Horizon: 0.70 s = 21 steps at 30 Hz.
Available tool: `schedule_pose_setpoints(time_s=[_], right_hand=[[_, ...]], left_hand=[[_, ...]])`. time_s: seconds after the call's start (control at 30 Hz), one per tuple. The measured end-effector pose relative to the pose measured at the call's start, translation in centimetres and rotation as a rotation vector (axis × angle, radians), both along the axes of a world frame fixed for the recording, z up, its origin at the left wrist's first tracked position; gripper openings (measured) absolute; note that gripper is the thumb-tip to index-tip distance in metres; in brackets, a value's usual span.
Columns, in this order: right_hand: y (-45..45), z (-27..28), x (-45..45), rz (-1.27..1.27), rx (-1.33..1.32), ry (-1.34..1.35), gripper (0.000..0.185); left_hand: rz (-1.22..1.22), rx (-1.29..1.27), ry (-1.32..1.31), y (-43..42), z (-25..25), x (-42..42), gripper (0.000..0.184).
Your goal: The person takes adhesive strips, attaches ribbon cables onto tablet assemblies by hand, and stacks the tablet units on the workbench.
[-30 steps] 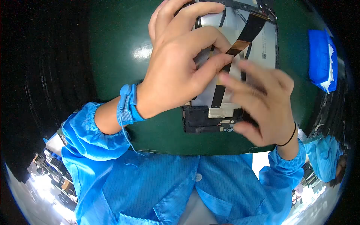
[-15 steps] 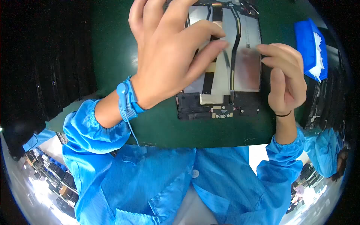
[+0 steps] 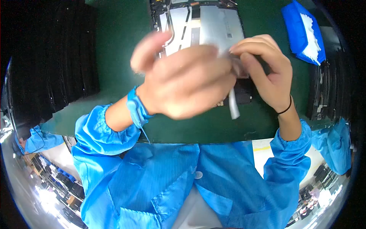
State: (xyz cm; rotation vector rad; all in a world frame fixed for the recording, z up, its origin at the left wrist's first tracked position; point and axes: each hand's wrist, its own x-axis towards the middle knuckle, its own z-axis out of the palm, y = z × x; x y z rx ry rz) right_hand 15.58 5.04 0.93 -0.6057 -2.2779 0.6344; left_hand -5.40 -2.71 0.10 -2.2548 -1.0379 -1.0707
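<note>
a black-edged device (image 3: 219, 26) showed flat silver at top centre. grips of blurred left hand (image 3: 187, 84) and right hand (image 3: 268, 66) couldn't be told.

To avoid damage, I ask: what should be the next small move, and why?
Perhaps steady the left hand beside the right hand before shifting the white strip: the left hand is blurred, and the strip's lower end reaches past the lower edge of the opened tablet.

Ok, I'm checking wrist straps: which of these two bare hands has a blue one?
The left hand: a broad blue strap circles its wrist, whereas the right hand wears only a thin black band.
</note>
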Motion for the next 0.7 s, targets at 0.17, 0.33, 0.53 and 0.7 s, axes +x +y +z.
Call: schedule_pose_setpoints(time_s=[0.17,0.33,0.53,0.7], right_hand=[[-0.5,-0.9,-3.2,0.225,-0.291,-0.047,0.018],[-0.4,-1.1,-3.4,0.22,-0.251,-0.067,0.02],[-0.7,-1.0,-3.4,0.193,-0.438,-0.04,0.012],[-0.7,-0.2,-2.9,-0.086,-0.262,-0.047,0.007]], left_hand=[[-0.113,0.117,0.184,-1.0,-0.8,-3.6,0.025],[-0.179,0.072,0.313,-0.9,-0.7,-3.9,0.024],[-0.299,0.042,0.367,-0.7,-0.3,-4.0,0.023],[-0.422,0.094,0.325,-1.5,-0.5,-3.6,0.022]])
